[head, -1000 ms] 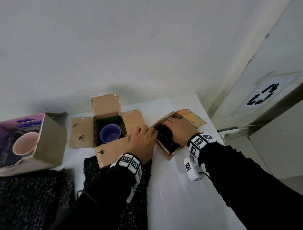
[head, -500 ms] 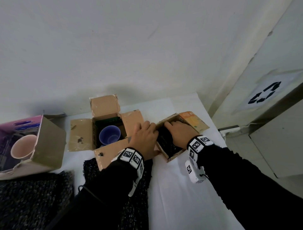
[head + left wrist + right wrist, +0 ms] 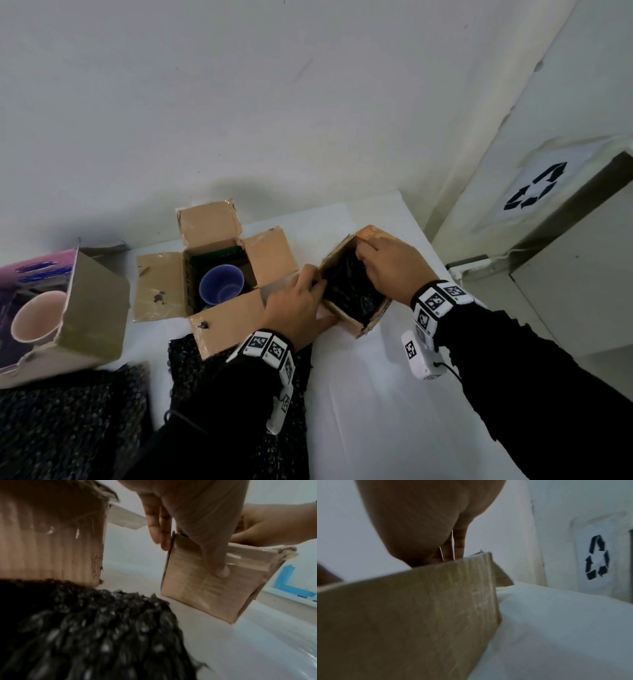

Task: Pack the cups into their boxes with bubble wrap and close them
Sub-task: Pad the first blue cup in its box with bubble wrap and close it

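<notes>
Desk, white, carries everything. Loose black bubble wrap sheets lie at its 7 o'clock edge. Pink-printed box at 9 o'clock lies on its side with a pink cup inside. Open cardboard box near the centre holds a blue cup upright. Small tilted box at 3 o'clock is stuffed with black wrap. Left hand grips its near wall, thumb outside. Right hand, fingers curled, reaches into its far corner; what it holds I cannot tell.
</notes>
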The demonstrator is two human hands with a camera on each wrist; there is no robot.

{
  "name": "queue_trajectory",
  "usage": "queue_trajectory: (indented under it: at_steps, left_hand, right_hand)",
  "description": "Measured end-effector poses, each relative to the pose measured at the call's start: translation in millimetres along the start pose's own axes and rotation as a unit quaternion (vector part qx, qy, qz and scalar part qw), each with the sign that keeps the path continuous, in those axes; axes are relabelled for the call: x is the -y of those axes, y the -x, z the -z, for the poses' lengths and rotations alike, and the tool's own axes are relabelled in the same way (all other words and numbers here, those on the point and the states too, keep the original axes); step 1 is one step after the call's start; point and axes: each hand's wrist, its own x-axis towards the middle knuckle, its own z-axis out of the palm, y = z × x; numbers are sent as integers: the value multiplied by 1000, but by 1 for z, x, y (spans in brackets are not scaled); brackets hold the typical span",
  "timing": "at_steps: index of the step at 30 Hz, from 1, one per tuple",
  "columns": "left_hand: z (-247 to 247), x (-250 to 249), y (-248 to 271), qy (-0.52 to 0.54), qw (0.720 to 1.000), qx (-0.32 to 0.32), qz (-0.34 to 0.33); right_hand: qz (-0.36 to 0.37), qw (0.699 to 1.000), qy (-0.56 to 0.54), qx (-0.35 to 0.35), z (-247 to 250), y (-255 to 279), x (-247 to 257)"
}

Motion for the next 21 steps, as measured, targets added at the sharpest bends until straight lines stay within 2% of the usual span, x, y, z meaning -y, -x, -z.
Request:
queue_trajectory:
  at_steps: [2,5,7,9,12,15,18,21]
  left_hand:
    - [-6,-9,8,-16,1000,-13,1]
    - [-18,-18,14,-25,995,-85,-38]
    - [-20,-21,11,-26,987,-132,-83]
    - [-14,-23,7,-12,981,-153,-120]
    - [-5,-31,5,55,975,-117,-181]
    - [2,-44,7,130,968,-64,-204]
    - [5,-39,2,152,974,-58,-158]
    - [5,-23,-12,156,981,-48,-107]
  right_hand:
    - [-6,997,60,-37,5,16,-7]
    - [-79,993,88,-13,2,43,-10]
    - [-142,989,27,-1,-6,52,-9]
    - [-192,977,-92,-23,-7,49,-8]
    - [-173,966,-188,-48,-4,34,-11]
    - [-131,965,-215,-74,6,22,-11]
    - [-89,983,-125,-99,12,25,-1]
    - [-95,994,-5,-58,8,44,15]
